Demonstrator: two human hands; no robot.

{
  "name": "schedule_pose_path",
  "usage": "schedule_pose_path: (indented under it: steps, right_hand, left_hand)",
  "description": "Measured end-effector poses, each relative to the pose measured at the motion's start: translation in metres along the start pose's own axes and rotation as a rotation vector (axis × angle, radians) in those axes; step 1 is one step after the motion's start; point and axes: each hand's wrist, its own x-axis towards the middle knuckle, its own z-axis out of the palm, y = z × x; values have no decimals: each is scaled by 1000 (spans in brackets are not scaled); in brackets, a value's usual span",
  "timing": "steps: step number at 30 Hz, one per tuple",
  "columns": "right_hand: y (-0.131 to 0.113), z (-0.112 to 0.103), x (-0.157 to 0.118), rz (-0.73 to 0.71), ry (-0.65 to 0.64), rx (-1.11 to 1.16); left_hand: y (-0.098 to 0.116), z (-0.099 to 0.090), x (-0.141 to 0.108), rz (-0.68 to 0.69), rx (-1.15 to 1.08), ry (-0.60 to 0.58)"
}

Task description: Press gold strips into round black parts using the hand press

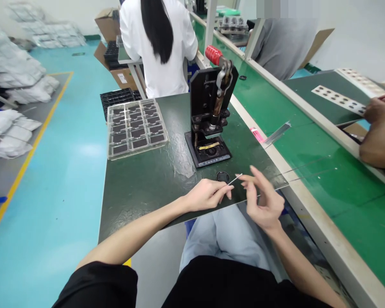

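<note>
My left hand (207,194) pinches a thin metal pin (235,179) between thumb and fingers, over the front of a dark green work mat (131,201). My right hand (263,201) is beside it with its fingers apart, the index fingertip at or very near the pin's far end. Whether they touch is hard to tell. A small round black disc (223,176) lies on the mat just beyond the pin. Further back stands a black bench hand press (210,124) with a red handle, and a transparent tray (136,128) of black pieces lies to its left.
A bundle of metal strips (277,132) lies on the green bench (324,171) to the right, where a co-worker's hands (380,128) rest near a perforated card (338,99). Another co-worker (157,47) stands ahead. White bags (13,64) sit on the left.
</note>
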Motion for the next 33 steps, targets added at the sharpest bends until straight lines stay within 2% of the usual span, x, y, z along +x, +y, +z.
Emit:
schedule_pose_path:
  steps: [1, 3, 6, 8, 12, 13, 17, 19, 24, 33]
  right_hand:
    - [-2, -2, -2, 98, -10, 71]
    - [-5, -6, -4, 211, -117, 178]
    - [-6, -7, -2, 242, -278, 253]
    - [-2, -7, 4, 292, -231, 273]
    - [19, 2, 18, 423, 22, 228]
    - [25, 6, 20, 421, 30, 212]
    - [40, 22, 24, 327, -124, 157]
    - [42, 26, 22, 294, -153, 118]
    - [40, 24, 18, 283, -192, 111]
    - [38, 24, 21, 261, -250, 103]
  left_hand:
    - [1, 0, -1, -9, 12, -21]
    - [1, 0, -2, 6, 42, -74]
    - [0, 2, -3, 54, 89, -118]
    - [-2, 2, -2, 69, 147, -26]
    - [-9, -3, 0, 56, 292, 285]
    - [-12, -4, 0, 47, 319, 314]
    - [-19, -3, 1, -29, 361, 332]
    - [-20, -1, 1, -74, 355, 325]
    - [-18, 3, 4, -161, 325, 303]
    - [-21, 1, 4, -172, 187, 304]
